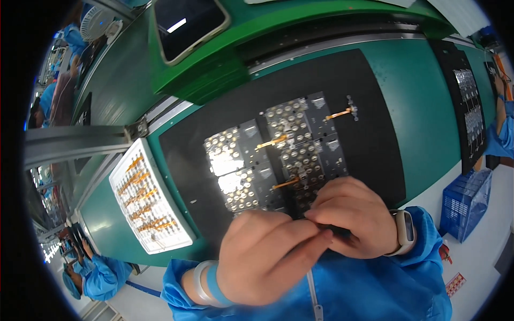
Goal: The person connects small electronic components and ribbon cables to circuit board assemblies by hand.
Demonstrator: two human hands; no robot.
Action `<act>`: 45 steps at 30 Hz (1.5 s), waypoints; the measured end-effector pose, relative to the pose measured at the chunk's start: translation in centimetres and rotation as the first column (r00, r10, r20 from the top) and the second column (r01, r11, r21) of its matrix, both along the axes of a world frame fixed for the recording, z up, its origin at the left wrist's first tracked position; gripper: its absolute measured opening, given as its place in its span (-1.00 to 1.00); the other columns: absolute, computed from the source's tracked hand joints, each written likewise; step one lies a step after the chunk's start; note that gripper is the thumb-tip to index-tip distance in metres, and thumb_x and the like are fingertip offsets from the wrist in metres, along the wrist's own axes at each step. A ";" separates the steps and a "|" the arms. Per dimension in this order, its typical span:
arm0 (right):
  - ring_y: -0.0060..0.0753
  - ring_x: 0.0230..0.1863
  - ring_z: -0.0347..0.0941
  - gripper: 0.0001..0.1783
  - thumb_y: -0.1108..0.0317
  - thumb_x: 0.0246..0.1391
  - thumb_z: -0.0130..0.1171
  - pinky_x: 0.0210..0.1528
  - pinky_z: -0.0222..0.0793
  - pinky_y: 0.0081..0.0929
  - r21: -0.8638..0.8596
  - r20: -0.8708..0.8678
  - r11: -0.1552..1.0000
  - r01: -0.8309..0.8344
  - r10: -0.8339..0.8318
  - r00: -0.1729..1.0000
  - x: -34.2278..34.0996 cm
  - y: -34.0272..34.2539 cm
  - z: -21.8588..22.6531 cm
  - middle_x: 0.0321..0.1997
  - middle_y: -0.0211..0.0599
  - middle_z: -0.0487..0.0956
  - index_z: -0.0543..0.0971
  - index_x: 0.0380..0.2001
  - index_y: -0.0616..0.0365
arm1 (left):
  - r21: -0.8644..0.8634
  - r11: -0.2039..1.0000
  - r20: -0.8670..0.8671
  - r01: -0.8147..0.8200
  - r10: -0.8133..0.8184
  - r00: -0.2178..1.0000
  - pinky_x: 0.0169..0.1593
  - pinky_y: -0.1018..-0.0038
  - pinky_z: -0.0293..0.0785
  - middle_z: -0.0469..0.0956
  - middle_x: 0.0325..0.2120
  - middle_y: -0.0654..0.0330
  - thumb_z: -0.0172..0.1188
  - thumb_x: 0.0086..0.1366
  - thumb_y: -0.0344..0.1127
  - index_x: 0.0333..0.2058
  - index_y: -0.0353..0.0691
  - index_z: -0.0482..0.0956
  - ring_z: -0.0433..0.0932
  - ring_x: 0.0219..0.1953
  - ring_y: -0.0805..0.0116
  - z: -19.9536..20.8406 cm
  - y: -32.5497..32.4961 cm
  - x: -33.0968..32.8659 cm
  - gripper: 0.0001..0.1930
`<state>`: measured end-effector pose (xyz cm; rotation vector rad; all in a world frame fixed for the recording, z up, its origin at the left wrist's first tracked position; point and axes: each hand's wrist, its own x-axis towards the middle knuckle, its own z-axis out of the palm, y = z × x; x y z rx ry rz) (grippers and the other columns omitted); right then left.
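My left hand (273,254) and my right hand (357,214) meet fingertip to fingertip over the near end of the circuit boards. Both are closed in a pinch; whatever sits between the fingers is hidden. Just beyond them, a left circuit board panel (250,147) and a right circuit board panel (316,139), dark with rows of round metallic pads, lie on a black mat (375,160). Short orange flex cables (272,143) bridge from the right panel toward the left one. Another orange flex cable (338,114) sticks out at the far right corner, ending in a small connector piece.
At the left a white tray (184,238) holds several orange flex cables. A phone (190,27) rests on the green shelf (214,75) at the back. Farther right are another black mat with boards (468,107), a blue basket (465,206) and a co-worker's arm (502,115).
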<state>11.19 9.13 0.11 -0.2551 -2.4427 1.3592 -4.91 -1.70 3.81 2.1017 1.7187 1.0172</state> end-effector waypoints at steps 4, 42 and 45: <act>-0.24 -0.27 0.46 -0.67 0.42 -0.22 0.28 -0.15 0.36 -0.30 0.153 -0.134 0.978 0.138 -0.118 0.984 1.6 1.4 -1.1 -0.35 -0.33 0.51 0.56 -0.27 0.18 | -0.058 0.997 -0.014 -0.048 0.048 0.999 -0.44 0.51 0.27 0.52 -0.51 0.28 0.38 -0.29 -0.39 -0.46 -0.22 0.67 0.39 -0.48 0.37 -1.0 1.5 0.4 -0.72; -0.35 -0.46 0.35 -0.89 0.48 -0.13 0.26 -0.29 0.19 -0.41 -0.257 -0.093 0.966 -0.008 -0.017 0.996 1.6 7.4 -2.7 -0.49 -0.40 0.46 0.53 -0.47 0.10 | -0.114 0.984 -0.048 -0.139 0.134 0.990 -0.32 0.46 0.35 0.52 -0.40 0.21 0.37 -0.19 -0.43 -0.38 -0.27 0.63 0.45 -0.39 0.30 -3.5 4.6 1.8 -0.71; -0.36 -0.47 0.35 -0.90 0.47 -0.12 0.26 -0.29 0.19 -0.42 -0.258 -0.088 0.966 -0.016 -0.006 0.996 1.6 7.5 -2.8 -0.49 -0.41 0.46 0.54 -0.47 0.10 | -0.090 0.985 -0.075 -0.144 0.137 0.988 -0.33 0.46 0.35 0.52 -0.40 0.21 0.38 -0.19 -0.43 -0.39 -0.27 0.63 0.45 -0.39 0.30 -3.3 4.7 1.7 -0.72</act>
